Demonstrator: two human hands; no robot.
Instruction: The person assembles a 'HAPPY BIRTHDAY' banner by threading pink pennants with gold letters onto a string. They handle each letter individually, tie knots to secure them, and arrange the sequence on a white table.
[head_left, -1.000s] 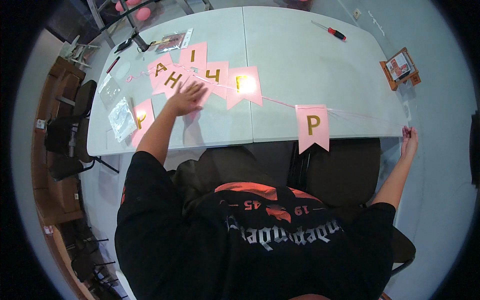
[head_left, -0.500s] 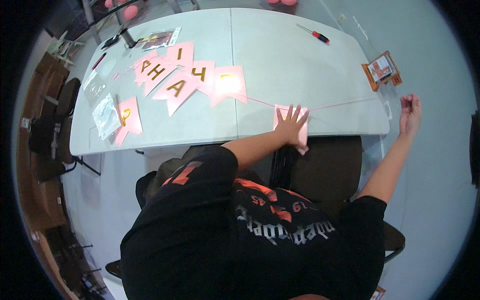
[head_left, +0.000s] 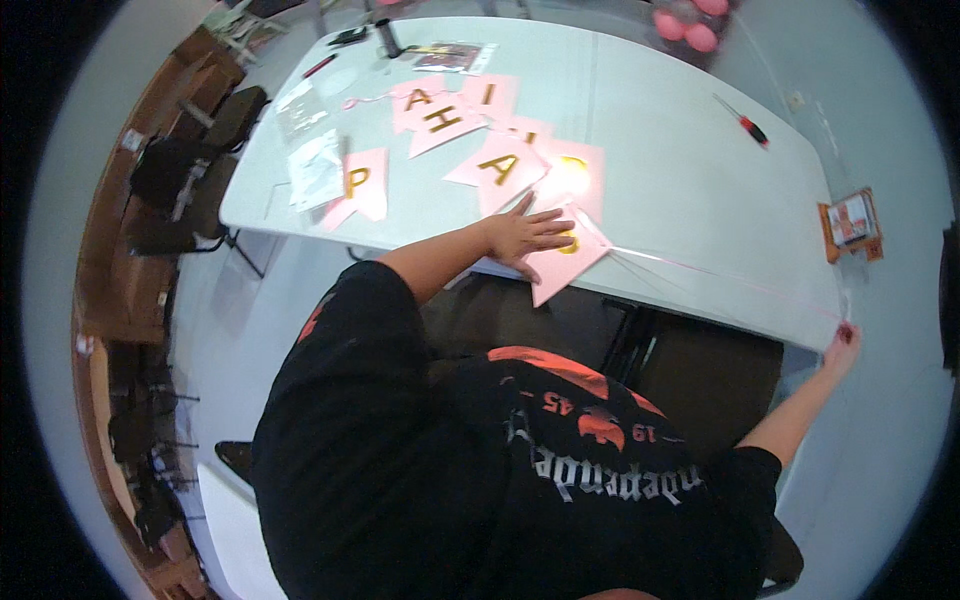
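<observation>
My left hand (head_left: 522,238) lies flat with fingers spread, pressing on a pink paper pennant (head_left: 556,272) with a gold letter, at the table's near edge. A thin pink ribbon (head_left: 700,267) runs from this pennant to the right. Beyond the table's right corner, my right hand (head_left: 845,345) pinches the ribbon and holds it stretched. Several more pink pennants with gold letters overlap just past my left hand, including one close by (head_left: 480,188) and one in the far row (head_left: 492,92). A separate pennant (head_left: 372,200) sits to the left.
A clear plastic wrapper (head_left: 316,172) touches the separate pennant on the white table (head_left: 680,150). A red-handled screwdriver (head_left: 752,130) lies far right. At the back are a dark cylinder (head_left: 388,38), a flat package (head_left: 455,57) and a red pen (head_left: 320,66). A wooden holder (head_left: 850,225) stands beyond the right edge.
My left hand and the pennant under it have slid left, up against the other pennants. My right hand has come lower and closed on the ribbon. The view has shifted.
</observation>
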